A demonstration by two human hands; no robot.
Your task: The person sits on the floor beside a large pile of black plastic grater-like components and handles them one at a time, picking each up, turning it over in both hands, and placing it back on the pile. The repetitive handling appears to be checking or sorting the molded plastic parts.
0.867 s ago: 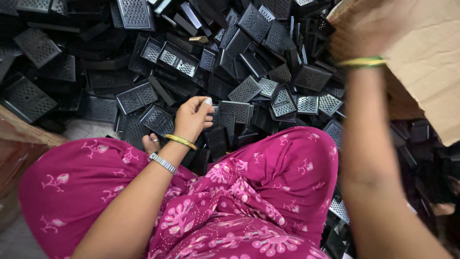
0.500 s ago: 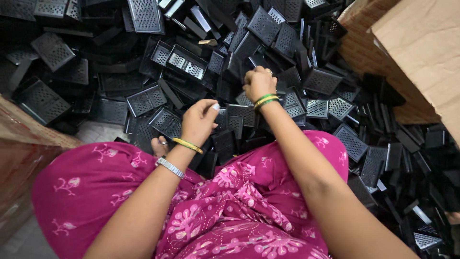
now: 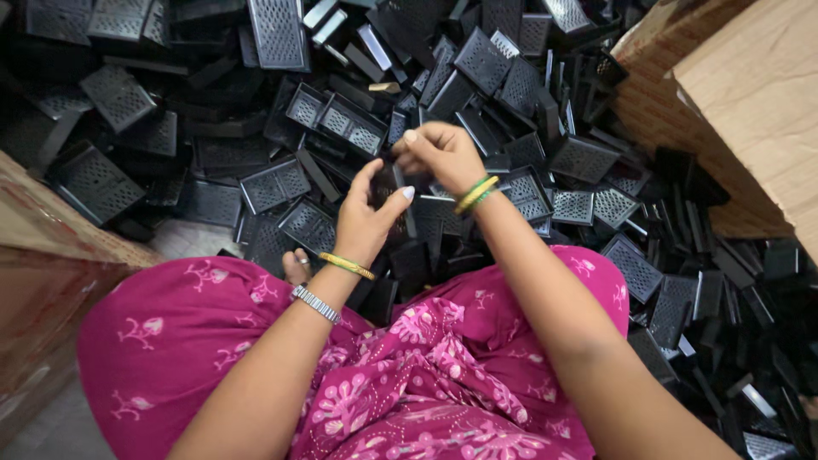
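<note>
- The left hand point(image 3: 365, 220) is raised over the near middle of the heap, palm turned toward the right, fingers spread and gently curved, thumb lifted; it cups the left side of a small black plastic piece point(image 3: 394, 189), though how firmly it grips cannot be told.
- The right hand point(image 3: 440, 153) sits just beyond and to the right of it, fingers bent inward and pinched down on the top of the same black piece, so the two hands meet around it.
- That piece is held just above the pile, between the hands, in front of the person's knees; most of it is hidden by the fingers.
- The left wrist carries a thin yellow bangle point(image 3: 347, 266) and, nearer the elbow, a silver metal link bracelet point(image 3: 315, 304).
- The right wrist carries yellow and green bangles point(image 3: 476, 195) stacked together.
- A broad heap of black plastic frames with perforated grey metal grater plates point(image 3: 341, 123) covers the floor from far left to far right, the pieces lying tilted and overlapping.
- A larger grater plate with a pale perforated face point(image 3: 277, 32) lies at the far edge, left of centre.
- A brown corrugated cardboard box point(image 3: 750, 102) stands at the far right, touching the pile.
- Another brown cardboard edge point(image 3: 51, 255) runs along the near left.
- Pink floral patterned cloth point(image 3: 409, 375) covers the person's legs in the near foreground.
</note>
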